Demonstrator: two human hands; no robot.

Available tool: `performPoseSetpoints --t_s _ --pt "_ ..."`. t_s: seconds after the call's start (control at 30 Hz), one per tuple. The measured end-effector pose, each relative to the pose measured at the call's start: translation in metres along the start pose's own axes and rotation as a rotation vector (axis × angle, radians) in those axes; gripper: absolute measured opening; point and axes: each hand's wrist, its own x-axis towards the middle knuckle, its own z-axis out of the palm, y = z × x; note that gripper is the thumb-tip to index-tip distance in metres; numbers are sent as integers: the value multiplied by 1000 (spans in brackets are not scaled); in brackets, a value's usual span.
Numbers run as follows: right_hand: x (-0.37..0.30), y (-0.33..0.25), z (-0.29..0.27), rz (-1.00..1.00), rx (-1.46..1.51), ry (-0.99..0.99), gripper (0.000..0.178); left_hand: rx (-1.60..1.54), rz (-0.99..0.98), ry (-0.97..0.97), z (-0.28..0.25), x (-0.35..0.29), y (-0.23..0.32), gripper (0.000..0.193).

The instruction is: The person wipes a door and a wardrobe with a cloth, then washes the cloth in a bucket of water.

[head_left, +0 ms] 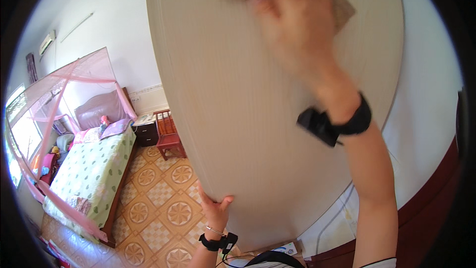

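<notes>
A tall, pale wood-grain door panel fills the middle of the head view. My right hand is raised high against its face, blurred by motion, with its fingers closed over a brown cloth. The cloth sticks out on both sides of the hand and lies against the panel. Lower down, my left hand grips the panel's left edge, its thumb on the face and its other fingers along the edge, partly hidden. Both wrists wear black straps with small boxes.
To the left stands a bed with a green-patterned sheet under a pink-draped net canopy. A dark nightstand and a red wooden chair are beside it. Patterned tiles cover the floor. A white wall borders the panel's right.
</notes>
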Motion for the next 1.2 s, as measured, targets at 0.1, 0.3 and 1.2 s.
performPoseSetpoints --t_s 0.1,0.3,1.2 --pt "-21 -61 71 -62 -217 84 49 32 -15 -3 -7 7 12 107" --pt "-121 -135 91 -192 -6 -308 54 -19 -149 -130 -10 23 34 104" --pt "-369 -127 62 361 -232 -59 47 379 180 127 10 8 -14 73"
